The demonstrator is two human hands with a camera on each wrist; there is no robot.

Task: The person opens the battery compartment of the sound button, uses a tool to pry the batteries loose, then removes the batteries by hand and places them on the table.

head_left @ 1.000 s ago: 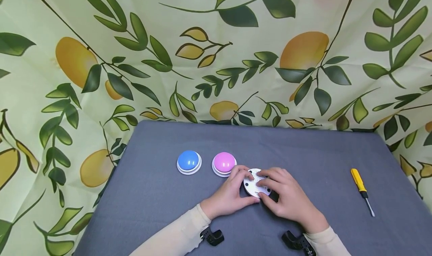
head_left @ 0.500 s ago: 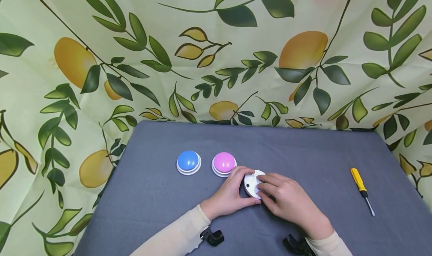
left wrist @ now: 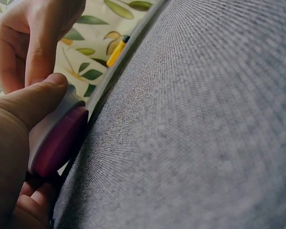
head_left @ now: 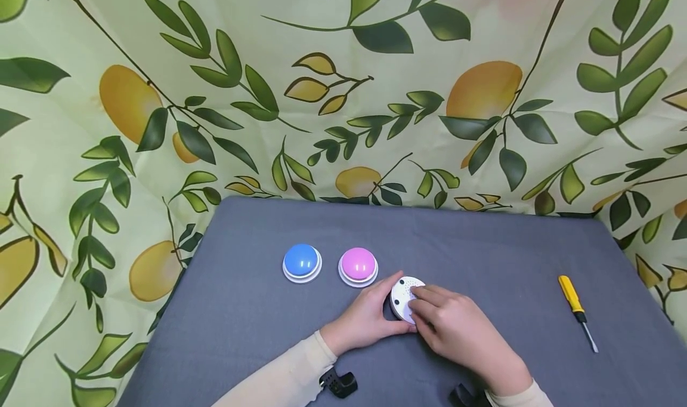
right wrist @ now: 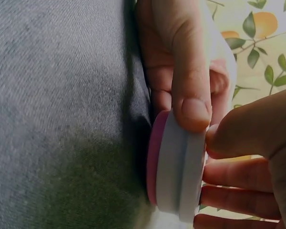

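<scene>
An upside-down round push button (head_left: 402, 296) stands between my hands, its white base with speaker holes and dark round holes facing up. Its domed cap, purplish pink (left wrist: 61, 143), is underneath, close over the cloth. My left hand (head_left: 362, 314) grips the button by its rim, thumb on the near side and fingers round the far side. From the right, my right hand (head_left: 458, 326) lays its thumb and fingertips on the flat base (right wrist: 193, 179), covering its right part in the head view. In the right wrist view these fingertips are spread along the base.
A blue push button (head_left: 301, 261) and a pink push button (head_left: 358, 265) sit dome up on the grey cloth (head_left: 257, 347), left of and beyond my hands. A yellow-handled screwdriver (head_left: 571, 295) lies at the right. Leaf-patterned fabric (head_left: 333, 126) hangs behind the table.
My right hand's fingers have bunched and slid right across the base. My left index finger has straightened along the rim, off the top face. The head view has shifted slightly.
</scene>
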